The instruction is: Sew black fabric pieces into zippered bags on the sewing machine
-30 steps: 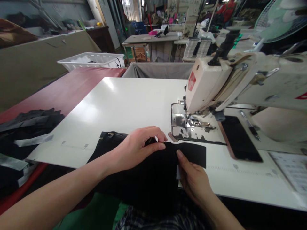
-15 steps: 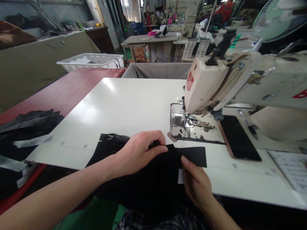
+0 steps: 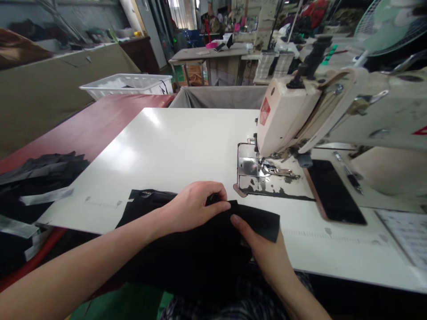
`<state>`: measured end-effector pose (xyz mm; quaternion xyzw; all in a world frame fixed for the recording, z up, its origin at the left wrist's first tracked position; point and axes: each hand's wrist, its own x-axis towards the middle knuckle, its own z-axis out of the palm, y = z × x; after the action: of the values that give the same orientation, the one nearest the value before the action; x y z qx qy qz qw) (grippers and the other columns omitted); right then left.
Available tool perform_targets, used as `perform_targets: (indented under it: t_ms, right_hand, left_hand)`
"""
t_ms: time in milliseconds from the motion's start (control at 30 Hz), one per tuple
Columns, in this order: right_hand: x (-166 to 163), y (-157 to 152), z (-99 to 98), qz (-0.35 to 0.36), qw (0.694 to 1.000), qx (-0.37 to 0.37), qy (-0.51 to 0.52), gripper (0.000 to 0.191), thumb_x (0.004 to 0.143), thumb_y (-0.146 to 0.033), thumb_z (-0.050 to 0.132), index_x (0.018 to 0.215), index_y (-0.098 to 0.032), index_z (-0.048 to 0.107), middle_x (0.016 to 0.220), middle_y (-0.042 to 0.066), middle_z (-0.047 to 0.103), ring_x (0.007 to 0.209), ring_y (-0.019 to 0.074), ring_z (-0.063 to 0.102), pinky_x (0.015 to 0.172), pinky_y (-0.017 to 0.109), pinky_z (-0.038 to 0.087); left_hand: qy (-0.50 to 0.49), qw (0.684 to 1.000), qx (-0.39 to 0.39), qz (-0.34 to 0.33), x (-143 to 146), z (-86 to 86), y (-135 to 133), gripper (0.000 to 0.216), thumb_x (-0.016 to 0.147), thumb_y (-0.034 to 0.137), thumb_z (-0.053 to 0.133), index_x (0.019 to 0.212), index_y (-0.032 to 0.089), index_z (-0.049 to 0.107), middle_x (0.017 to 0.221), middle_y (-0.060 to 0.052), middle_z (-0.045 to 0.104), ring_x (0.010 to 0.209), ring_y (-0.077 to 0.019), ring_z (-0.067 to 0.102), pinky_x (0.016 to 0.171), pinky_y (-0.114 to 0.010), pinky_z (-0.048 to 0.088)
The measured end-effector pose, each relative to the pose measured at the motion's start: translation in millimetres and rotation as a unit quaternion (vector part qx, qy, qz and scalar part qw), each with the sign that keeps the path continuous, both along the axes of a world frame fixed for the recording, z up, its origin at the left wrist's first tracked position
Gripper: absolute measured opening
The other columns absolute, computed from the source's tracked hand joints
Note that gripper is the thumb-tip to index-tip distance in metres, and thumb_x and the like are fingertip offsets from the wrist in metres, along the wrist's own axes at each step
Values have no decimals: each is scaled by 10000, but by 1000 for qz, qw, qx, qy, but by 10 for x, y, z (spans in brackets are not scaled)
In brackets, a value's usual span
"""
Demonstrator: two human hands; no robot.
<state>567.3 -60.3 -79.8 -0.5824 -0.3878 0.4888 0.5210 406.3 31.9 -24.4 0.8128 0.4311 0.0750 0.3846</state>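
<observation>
A black fabric piece [image 3: 187,253] hangs over the front edge of the white sewing table [image 3: 187,146], with a zipper [image 3: 147,194] along its upper left edge. My left hand [image 3: 202,206] pinches its top edge between thumb and curled fingers. Close by on the right, my right hand [image 3: 263,249] grips the same cloth, thumb on top and fingers hidden beneath. A flat dark strip [image 3: 262,218] sticks out to the right past the right thumb. Both hands are in front of the sewing machine [image 3: 287,115], apart from its presser foot [image 3: 275,171].
Right of the needle plate lie a smartphone [image 3: 335,191], a pen [image 3: 348,173] and a printed sheet [image 3: 403,235]. Stacked black pieces [image 3: 40,173] with white strips lie at left. A white plastic basket [image 3: 126,84] stands behind on the red surface [image 3: 100,120]. A fan [image 3: 390,26] is at upper right.
My right hand has shifted left along the cloth, its thumb now nearer my left hand. The dark strip has moved slightly left and tilted downward. My left hand keeps its pinch.
</observation>
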Motion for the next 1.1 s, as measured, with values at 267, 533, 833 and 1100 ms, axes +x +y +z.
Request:
perform_targets:
  t_ms: [267, 533, 833, 1100]
  right_hand:
    - [-299, -24, -28, -77, 995, -15, 55, 539, 789, -435, 702, 1268, -219, 581, 1264, 80, 619, 1176, 268, 565, 1051, 426, 419]
    - [577, 26, 124, 78, 954, 32, -287, 263, 889, -422, 561, 968, -227, 719, 918, 43, 701, 840, 231, 656, 765, 344, 518]
    - [897, 369, 104, 121, 928, 63, -346, 240, 832, -340, 655, 1051, -244, 672, 954, 35, 696, 847, 206, 634, 751, 337, 522]
    - [909, 441, 45, 155, 976, -87, -126, 218, 739, -312, 719, 934, -218, 695, 708, -10, 687, 633, 149, 622, 584, 254, 498]
  left_hand:
    - [0, 992, 8, -127, 18, 118, 340, 129, 859, 237, 577, 766, 150, 604, 715, 31, 586, 662, -90, 488, 608, -198, 352]
    - [-46, 971, 34, -234, 502, -272, 768, 91, 832, 188, 599, 778, 124, 634, 776, -10, 634, 731, -117, 550, 669, -209, 387]
    - [-124, 964, 9, -235, 713, -375, 589, 76, 874, 173, 570, 828, 140, 621, 799, 0, 618, 730, -106, 538, 684, -204, 385]
    - [-110, 967, -7, -231, 734, -394, 563, 76, 877, 181, 572, 838, 138, 622, 791, 3, 610, 720, -103, 527, 654, -196, 372]
